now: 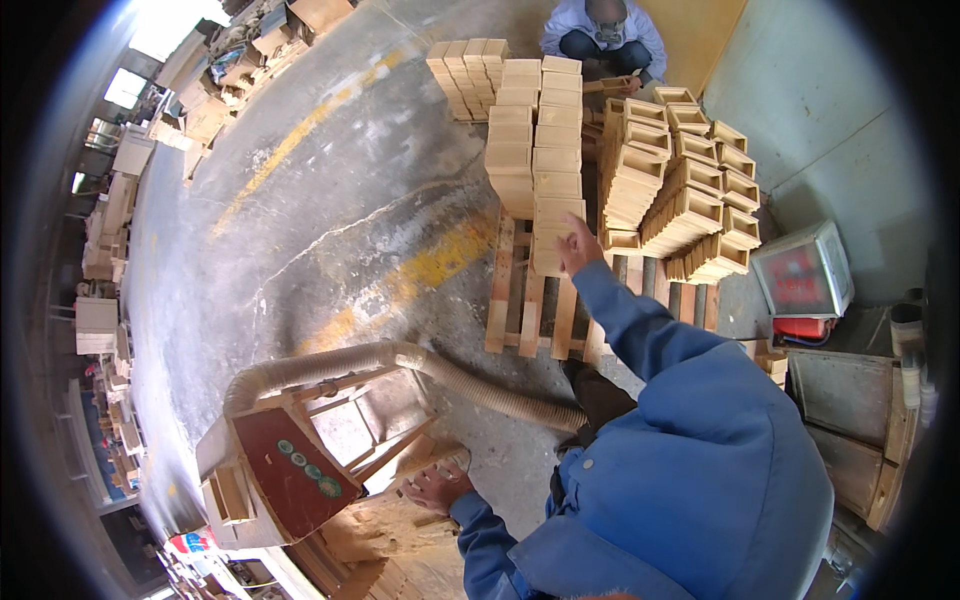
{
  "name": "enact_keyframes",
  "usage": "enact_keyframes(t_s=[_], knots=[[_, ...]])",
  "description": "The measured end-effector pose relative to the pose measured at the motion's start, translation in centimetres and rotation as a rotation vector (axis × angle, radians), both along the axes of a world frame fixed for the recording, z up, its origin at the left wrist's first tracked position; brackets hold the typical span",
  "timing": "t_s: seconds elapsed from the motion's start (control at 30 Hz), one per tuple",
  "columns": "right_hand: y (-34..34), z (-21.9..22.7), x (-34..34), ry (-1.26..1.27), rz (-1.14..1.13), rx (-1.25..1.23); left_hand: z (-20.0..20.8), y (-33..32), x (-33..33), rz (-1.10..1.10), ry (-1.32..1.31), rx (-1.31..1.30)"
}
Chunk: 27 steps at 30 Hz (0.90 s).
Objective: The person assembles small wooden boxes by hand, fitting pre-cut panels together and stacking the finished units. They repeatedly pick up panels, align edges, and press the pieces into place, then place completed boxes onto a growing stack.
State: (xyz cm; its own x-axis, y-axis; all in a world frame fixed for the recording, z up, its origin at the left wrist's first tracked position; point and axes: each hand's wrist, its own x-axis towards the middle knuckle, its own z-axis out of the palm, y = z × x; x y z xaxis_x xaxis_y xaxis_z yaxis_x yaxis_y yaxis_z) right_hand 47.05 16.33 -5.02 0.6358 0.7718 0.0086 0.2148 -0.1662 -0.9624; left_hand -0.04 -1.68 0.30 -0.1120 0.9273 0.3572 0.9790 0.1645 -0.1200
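Note:
My right hand reaches out over the front end of the stacked pale wooden boxes. Its fingers are apart and nothing shows in them; whether the fingertips touch a box I cannot tell. These stacks stand on a slatted wooden pallet. Lower down, my left hand is spread beside a sawdust-covered wooden surface, close to a machine with a dark red panel. No object shows in that hand, though its palm side is hidden.
A ribbed hose curves from the machine across the floor toward my feet. Stacks of open wooden trays fill the pallet's right side. Behind them a person crouches, holding a tray. A light-coloured case stands by the right wall.

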Motion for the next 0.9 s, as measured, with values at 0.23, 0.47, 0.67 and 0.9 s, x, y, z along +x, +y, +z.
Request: enact_keyframes(t_s=[0.23,0.47,0.67,0.9], knots=[[7.6,5.2,4.1,0.225,0.065,0.021,-0.1,0.0,0.0,-0.004,0.002,0.016],[15.5,3.1,9.1,0.261,0.027,-0.083,0.1,0.3,0.2,0.005,0.007,0.017],[22.6,-0.2,13.3,0.175,-0.004,-0.16,-0.1,0.6,0.5,0.054,0.034,-0.041],[25.2,-3.8,14.1,0.177,0.004,-0.26,-0.8,0.8,0.5,0.08,0.053,-0.064]])
